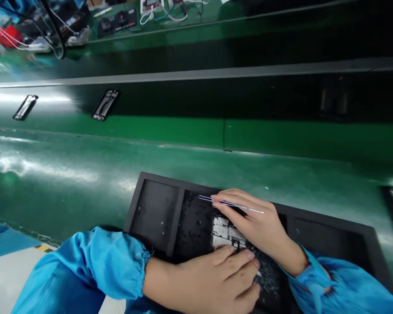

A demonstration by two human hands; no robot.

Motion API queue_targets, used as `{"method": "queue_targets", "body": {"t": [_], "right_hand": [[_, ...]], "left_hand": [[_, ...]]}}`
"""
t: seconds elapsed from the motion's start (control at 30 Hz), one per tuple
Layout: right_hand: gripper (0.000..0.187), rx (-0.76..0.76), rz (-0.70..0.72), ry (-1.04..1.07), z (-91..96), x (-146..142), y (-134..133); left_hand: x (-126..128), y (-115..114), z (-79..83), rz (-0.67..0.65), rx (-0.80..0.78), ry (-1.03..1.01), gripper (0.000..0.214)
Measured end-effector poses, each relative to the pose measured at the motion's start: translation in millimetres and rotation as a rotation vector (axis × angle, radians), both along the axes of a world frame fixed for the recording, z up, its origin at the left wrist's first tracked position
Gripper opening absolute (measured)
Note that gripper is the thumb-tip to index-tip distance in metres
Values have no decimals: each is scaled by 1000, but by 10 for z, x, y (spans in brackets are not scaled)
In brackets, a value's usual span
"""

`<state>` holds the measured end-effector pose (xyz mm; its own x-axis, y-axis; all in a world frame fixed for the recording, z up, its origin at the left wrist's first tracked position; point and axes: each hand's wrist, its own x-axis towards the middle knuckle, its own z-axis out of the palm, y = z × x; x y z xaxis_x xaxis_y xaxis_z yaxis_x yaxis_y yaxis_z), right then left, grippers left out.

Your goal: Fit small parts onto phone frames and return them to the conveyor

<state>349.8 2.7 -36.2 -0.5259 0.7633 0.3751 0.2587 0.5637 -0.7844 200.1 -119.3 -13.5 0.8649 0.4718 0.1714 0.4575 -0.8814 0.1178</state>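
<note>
head view: a dark tray (136, 196) sits along the near edge of the bench (85, 179), its long side roughly parallel to that edge. the task's thing, an opened phone-like device (220, 229), lies in the middle compartment, silvery inner parts facing up.

the left hand (218, 279) is palm down over the device's near portion; its thumb is hidden, so whether it grips or only steadies cannot be told. the right hand (258, 222) is clamped on slim tweezers (245, 207) between thumb and fingers. the tips point toward the left end of the bench, over the tray and apart from the device; they appear slightly parted, with nothing visible between them.

progress: the device is already open, and small fragments (268, 274) are strewn beside it, toward the right end of the bench. work on it is judged to be under way, not finished. much of the interior is covered by the hands, so the amount left cannot be read.

beyond the bench's far edge, toward its left corner, two open phone frames (105, 105) lie well apart on a green strip (170, 131); whether they are done or waiting cannot be told.
</note>
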Motion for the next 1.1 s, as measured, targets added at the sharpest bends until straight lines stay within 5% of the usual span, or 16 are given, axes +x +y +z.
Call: {"method": "queue_targets", "body": {"t": [0.37, 0.53, 0.6, 0.77, 0.9, 1.1], "right_hand": [[12, 47, 16, -40, -11, -45, -10], [14, 43, -128, -100, 62, 32, -8], [21, 39, -188, -116, 142, 105, -14], [36, 35, -286, -104, 341, 296, -99], [41, 70, -342, -72, 337, 333, -164], [35, 118, -253, -71, 177, 250, -165]], "left_hand": [[-9, 4, 15, 3, -22, -31, 54], [-35, 75, 88, -7, -100, -239, 45], [-83, 155, 130, 90, -223, -392, 38], [-322, 562, 200, 763, -790, -420, 26], [-425, 823, 149, 776, -1013, -391, 21], [-361, 851, 79, 794, -1212, -448, 16]]}}
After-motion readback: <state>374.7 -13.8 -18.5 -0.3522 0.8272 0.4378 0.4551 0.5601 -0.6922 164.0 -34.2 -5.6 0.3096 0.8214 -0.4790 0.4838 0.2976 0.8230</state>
